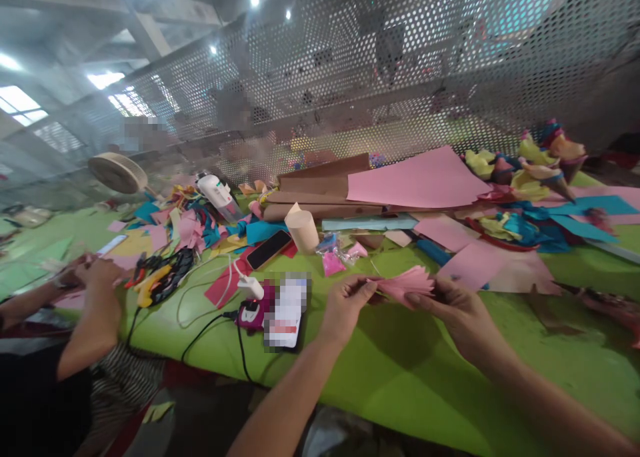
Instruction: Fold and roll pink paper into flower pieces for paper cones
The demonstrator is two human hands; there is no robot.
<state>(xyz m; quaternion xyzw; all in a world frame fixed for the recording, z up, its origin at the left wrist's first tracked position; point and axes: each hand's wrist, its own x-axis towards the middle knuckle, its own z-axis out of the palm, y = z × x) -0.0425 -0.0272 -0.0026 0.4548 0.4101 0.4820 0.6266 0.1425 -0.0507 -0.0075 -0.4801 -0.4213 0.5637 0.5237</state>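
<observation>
Between my two hands, above the green table (380, 384), is a fan-like bundle of layered pink paper (406, 284). My left hand (351, 298) pinches its narrow, gathered end. At the wider, spread end, my right hand (453, 307) grips the layers between thumb and fingers. Just behind the bundle lie small clear bags with bright pink contents (333, 262). A cream paper roll (302, 229) stands upright behind my left hand. Flat pink sheets (475, 264) lie beyond my right hand.
A lit phone (287, 314) and a purple power adapter (253, 314) with cables lie left of my hands. A yellow-handled tool (153, 285) is farther left, near a co-worker's hands (95, 270). Brown and pink sheets (415, 180) and paper cones (545, 160) line the back.
</observation>
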